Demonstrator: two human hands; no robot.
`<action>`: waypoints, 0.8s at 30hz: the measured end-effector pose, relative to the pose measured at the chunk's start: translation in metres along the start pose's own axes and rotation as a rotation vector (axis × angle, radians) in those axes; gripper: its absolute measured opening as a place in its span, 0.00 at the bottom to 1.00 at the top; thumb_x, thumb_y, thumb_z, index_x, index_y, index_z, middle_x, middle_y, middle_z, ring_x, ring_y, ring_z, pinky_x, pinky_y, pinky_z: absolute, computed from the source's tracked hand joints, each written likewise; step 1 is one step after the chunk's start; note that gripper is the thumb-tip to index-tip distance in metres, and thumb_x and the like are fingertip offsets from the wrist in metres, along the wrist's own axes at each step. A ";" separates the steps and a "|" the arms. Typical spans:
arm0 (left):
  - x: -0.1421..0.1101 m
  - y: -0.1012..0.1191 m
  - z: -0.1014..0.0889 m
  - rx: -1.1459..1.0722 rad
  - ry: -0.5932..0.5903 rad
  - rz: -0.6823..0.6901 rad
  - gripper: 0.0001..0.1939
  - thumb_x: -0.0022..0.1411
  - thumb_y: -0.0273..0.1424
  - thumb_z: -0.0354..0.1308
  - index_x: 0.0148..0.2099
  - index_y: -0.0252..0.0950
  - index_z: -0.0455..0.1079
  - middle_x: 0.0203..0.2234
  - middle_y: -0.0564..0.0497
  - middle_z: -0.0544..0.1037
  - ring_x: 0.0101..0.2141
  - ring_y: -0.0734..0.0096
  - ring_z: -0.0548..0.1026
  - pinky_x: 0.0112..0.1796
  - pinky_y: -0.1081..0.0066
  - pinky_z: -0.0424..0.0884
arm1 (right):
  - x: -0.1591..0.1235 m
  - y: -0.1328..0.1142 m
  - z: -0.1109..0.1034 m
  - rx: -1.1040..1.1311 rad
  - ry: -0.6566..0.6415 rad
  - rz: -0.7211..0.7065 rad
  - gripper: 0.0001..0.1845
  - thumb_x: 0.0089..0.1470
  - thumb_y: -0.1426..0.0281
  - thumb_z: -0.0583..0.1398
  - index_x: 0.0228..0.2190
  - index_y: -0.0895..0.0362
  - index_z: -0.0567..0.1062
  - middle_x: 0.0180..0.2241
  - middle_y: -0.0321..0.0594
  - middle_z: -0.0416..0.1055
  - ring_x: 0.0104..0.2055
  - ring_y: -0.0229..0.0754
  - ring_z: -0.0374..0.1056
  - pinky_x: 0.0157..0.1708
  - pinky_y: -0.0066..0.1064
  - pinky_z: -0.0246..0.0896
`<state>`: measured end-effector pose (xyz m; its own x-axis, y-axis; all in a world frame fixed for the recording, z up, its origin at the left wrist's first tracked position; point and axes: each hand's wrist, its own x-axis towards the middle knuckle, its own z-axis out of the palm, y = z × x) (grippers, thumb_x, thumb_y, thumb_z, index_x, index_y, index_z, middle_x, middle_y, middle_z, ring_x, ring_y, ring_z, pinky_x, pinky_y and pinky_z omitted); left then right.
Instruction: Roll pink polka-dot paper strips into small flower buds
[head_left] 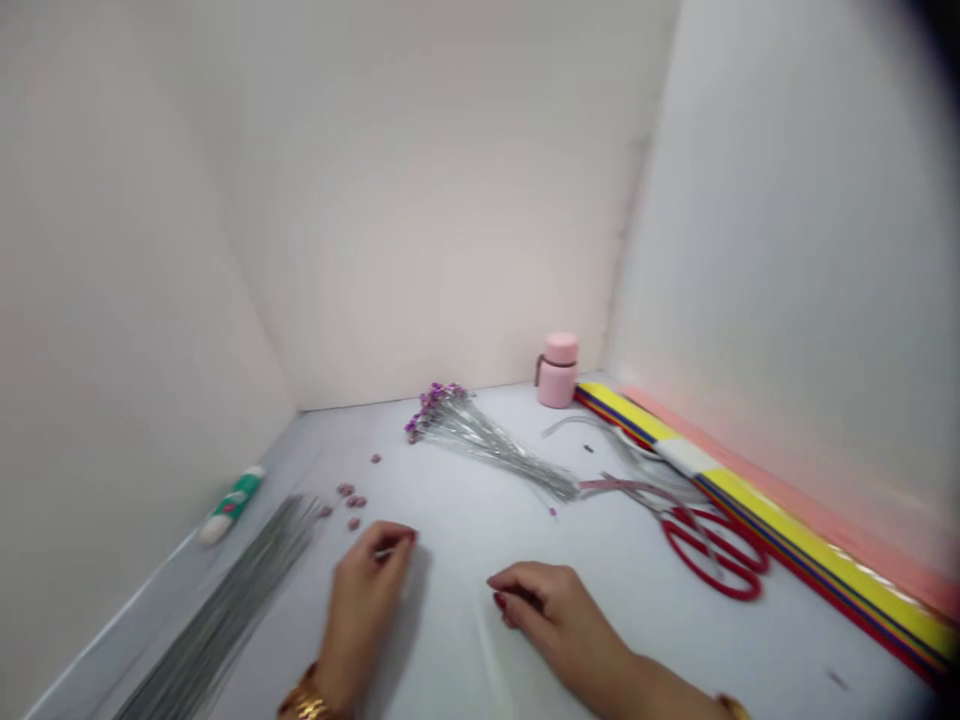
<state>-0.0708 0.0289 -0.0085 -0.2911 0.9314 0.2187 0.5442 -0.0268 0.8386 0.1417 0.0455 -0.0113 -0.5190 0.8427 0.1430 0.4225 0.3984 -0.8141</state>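
Fingertips drawn nearly together on left hand [367,585] and right hand [559,612]; I can't tell if either holds anything. Pinkish beads [352,501] lie near the left.

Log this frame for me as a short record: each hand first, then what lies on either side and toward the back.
left hand: thumb and forefinger close together, nearest the small pinkish-brown pieces; anything held is too blurred to tell
right hand: fingertips close together, above the white table; anything held is unclear
left side: bundle of gray stems, green-and-white tube
toward back: silvery stems with purple tips, upright pink bottle
right side: red-handled scissors, long yellow-topped stack
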 end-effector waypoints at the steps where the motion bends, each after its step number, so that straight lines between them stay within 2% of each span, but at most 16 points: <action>1: 0.007 -0.008 -0.005 0.050 0.063 0.042 0.12 0.53 0.35 0.50 0.35 0.34 0.70 0.36 0.45 0.74 0.39 0.60 0.71 0.37 0.64 0.68 | 0.000 0.000 0.000 -0.006 0.022 0.000 0.10 0.50 0.74 0.53 0.30 0.58 0.74 0.23 0.36 0.73 0.25 0.36 0.68 0.27 0.23 0.61; 2: 0.012 -0.016 -0.007 0.130 0.111 0.107 0.14 0.51 0.37 0.52 0.37 0.35 0.70 0.43 0.43 0.70 0.45 0.56 0.67 0.39 0.62 0.67 | 0.001 0.001 0.000 -0.021 0.043 -0.010 0.10 0.50 0.75 0.53 0.30 0.58 0.74 0.23 0.36 0.73 0.25 0.36 0.68 0.27 0.22 0.61; 4: 0.018 -0.027 -0.007 0.254 0.178 0.186 0.17 0.51 0.38 0.51 0.40 0.35 0.69 0.46 0.42 0.67 0.49 0.53 0.63 0.38 0.60 0.68 | 0.002 0.002 -0.003 -0.094 0.085 -0.055 0.10 0.50 0.75 0.54 0.30 0.57 0.74 0.24 0.35 0.73 0.26 0.34 0.68 0.28 0.21 0.61; 7: 0.014 -0.034 0.000 0.315 0.081 0.304 0.15 0.52 0.38 0.50 0.39 0.37 0.70 0.44 0.43 0.69 0.46 0.55 0.66 0.40 0.59 0.68 | 0.006 0.009 -0.017 -0.290 0.232 -0.108 0.10 0.50 0.75 0.54 0.31 0.55 0.74 0.29 0.34 0.74 0.31 0.34 0.69 0.33 0.20 0.61; 9: 0.010 -0.034 0.005 0.339 -0.017 0.366 0.12 0.53 0.36 0.50 0.37 0.38 0.71 0.41 0.45 0.72 0.42 0.59 0.70 0.41 0.60 0.68 | 0.010 0.017 -0.035 -0.378 0.327 -0.073 0.10 0.51 0.74 0.53 0.32 0.56 0.74 0.30 0.36 0.74 0.32 0.35 0.69 0.35 0.23 0.61; 11: 0.007 -0.034 0.008 0.359 -0.073 0.393 0.11 0.54 0.36 0.49 0.36 0.40 0.71 0.39 0.47 0.74 0.39 0.61 0.73 0.39 0.63 0.70 | 0.014 0.030 -0.056 -0.451 0.422 -0.015 0.12 0.52 0.75 0.51 0.35 0.57 0.72 0.33 0.40 0.73 0.35 0.39 0.68 0.37 0.28 0.61; 14: 0.008 -0.034 0.008 0.369 -0.082 0.420 0.11 0.55 0.37 0.49 0.35 0.41 0.71 0.37 0.49 0.75 0.37 0.64 0.74 0.38 0.67 0.72 | 0.018 0.052 -0.086 -0.573 0.553 0.074 0.17 0.51 0.80 0.48 0.41 0.60 0.69 0.40 0.48 0.69 0.44 0.46 0.63 0.44 0.37 0.55; 16: 0.009 -0.033 0.008 0.372 -0.097 0.440 0.11 0.55 0.37 0.49 0.35 0.41 0.71 0.36 0.50 0.76 0.36 0.65 0.75 0.37 0.69 0.72 | 0.019 0.065 -0.100 -0.642 0.572 0.111 0.18 0.47 0.82 0.51 0.41 0.62 0.69 0.44 0.52 0.65 0.48 0.49 0.59 0.46 0.41 0.51; 19: 0.010 -0.031 0.008 0.375 -0.115 0.469 0.11 0.55 0.36 0.49 0.35 0.41 0.71 0.34 0.51 0.77 0.35 0.66 0.75 0.37 0.70 0.73 | 0.020 0.073 -0.108 -0.712 0.520 0.136 0.10 0.43 0.81 0.56 0.30 0.60 0.73 0.39 0.50 0.68 0.43 0.50 0.61 0.42 0.39 0.54; 21: 0.008 -0.029 0.008 0.370 -0.113 0.483 0.10 0.55 0.35 0.50 0.35 0.41 0.72 0.34 0.51 0.78 0.35 0.66 0.76 0.36 0.71 0.73 | 0.020 0.069 -0.108 -0.744 0.478 0.129 0.05 0.44 0.79 0.57 0.24 0.58 0.72 0.33 0.46 0.70 0.39 0.47 0.64 0.39 0.36 0.55; 24: 0.001 -0.019 0.010 0.336 -0.106 0.486 0.10 0.54 0.34 0.51 0.35 0.40 0.72 0.33 0.52 0.78 0.34 0.66 0.76 0.36 0.72 0.73 | 0.019 0.052 -0.101 -0.769 0.423 0.092 0.06 0.49 0.75 0.56 0.24 0.57 0.71 0.28 0.40 0.71 0.35 0.42 0.65 0.37 0.31 0.55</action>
<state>-0.0740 0.0341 -0.0294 0.1236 0.8728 0.4722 0.8192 -0.3583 0.4478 0.2291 0.1186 0.0062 -0.2038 0.8861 0.4162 0.9113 0.3271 -0.2501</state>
